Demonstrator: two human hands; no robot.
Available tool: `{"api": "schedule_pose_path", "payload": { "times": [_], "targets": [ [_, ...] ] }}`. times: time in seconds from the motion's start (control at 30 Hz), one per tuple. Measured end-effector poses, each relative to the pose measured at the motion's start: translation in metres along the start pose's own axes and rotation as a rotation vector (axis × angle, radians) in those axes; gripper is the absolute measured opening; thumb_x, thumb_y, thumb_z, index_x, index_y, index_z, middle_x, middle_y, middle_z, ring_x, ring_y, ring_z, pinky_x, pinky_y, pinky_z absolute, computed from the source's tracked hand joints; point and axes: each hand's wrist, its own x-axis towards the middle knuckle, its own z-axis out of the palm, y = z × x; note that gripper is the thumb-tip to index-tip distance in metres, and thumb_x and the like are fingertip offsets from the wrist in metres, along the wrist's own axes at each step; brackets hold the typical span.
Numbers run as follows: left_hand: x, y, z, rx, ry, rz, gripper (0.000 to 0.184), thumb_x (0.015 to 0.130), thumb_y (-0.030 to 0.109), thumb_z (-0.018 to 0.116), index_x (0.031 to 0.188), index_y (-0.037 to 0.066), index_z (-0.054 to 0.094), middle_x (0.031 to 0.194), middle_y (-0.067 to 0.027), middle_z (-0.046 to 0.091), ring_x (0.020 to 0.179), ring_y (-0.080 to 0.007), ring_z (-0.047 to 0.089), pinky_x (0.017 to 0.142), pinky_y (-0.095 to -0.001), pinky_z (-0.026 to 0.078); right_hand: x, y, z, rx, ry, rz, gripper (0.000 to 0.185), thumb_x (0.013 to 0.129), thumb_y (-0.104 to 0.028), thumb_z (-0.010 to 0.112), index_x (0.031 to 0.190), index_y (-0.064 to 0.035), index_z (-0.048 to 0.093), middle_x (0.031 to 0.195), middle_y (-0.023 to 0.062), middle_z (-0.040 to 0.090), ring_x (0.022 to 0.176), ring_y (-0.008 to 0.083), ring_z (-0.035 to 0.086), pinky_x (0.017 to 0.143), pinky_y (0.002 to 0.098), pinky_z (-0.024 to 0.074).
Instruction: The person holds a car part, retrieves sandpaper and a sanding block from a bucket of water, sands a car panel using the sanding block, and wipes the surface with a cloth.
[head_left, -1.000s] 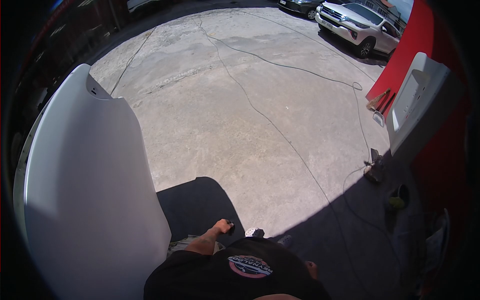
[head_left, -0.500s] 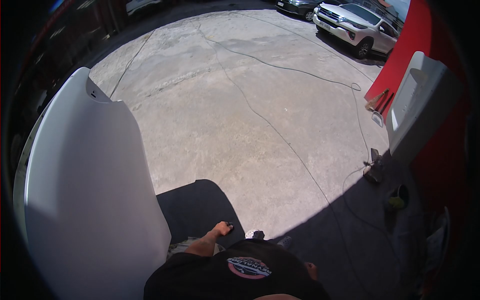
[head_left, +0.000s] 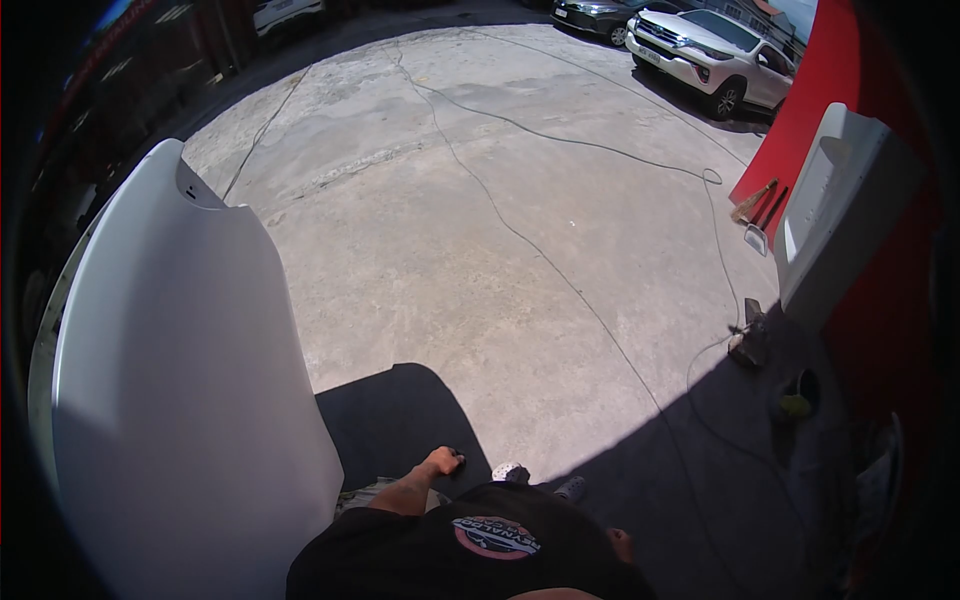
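Panel (head_left: 190,380): stood left of the left hand (head_left: 442,460).
Cable (head_left: 585,298): lay across the ground (head_left: 420,280) ahead.
SUV (head_left: 715,55): stood far ahead, right.
Broom (head_left: 752,204) and dustpan (head_left: 757,240): right, by the wall (head_left: 815,85).

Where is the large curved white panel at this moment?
In the head view, the curved white panel fills much of the left side, left of the left hand and the black shirt.

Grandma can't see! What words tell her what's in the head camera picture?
A person in a black shirt is beside a big white panel, left hand low in front, right hand partly hidden. Beyond are sunny concrete, cords and a white car.
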Motion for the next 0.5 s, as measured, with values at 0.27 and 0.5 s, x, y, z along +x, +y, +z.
{"api": "schedule_pose_path", "payload": {
  "times": [0.27,0.5],
  "targets": [
    [0.019,-0.015,0.008,0.036,-0.022,0.041,0.048,0.090,0.041,0.058,0.119,0.003,0.067,0.118,-0.0208,0.067,0.115,-0.0349,0.062,0.098,-0.0403,0.048,0.009,0.016,0.003,0.054,-0.004,-0.012,0.042,0.090,-0.035,0.067,0.104,0.0044,0.069,0.093,0.0089,0.072,0.082,0.0126,0.063,0.075,0.0303,0.0513],
    [0.008,-0.001,0.005,0.023,-0.051,0.007,0.051,0.087,0.043,0.060,0.115,0.002,0.068,0.117,-0.0221,0.067,0.114,-0.0362,0.062,0.098,-0.0409,0.047,0.010,0.021,0.004,0.032,0.007,0.004,0.044,0.091,-0.035,0.067,0.107,0.0051,0.069,0.096,0.0101,0.072,0.085,0.0134,0.065,0.078,0.0307,0.0515]
  ]
}}
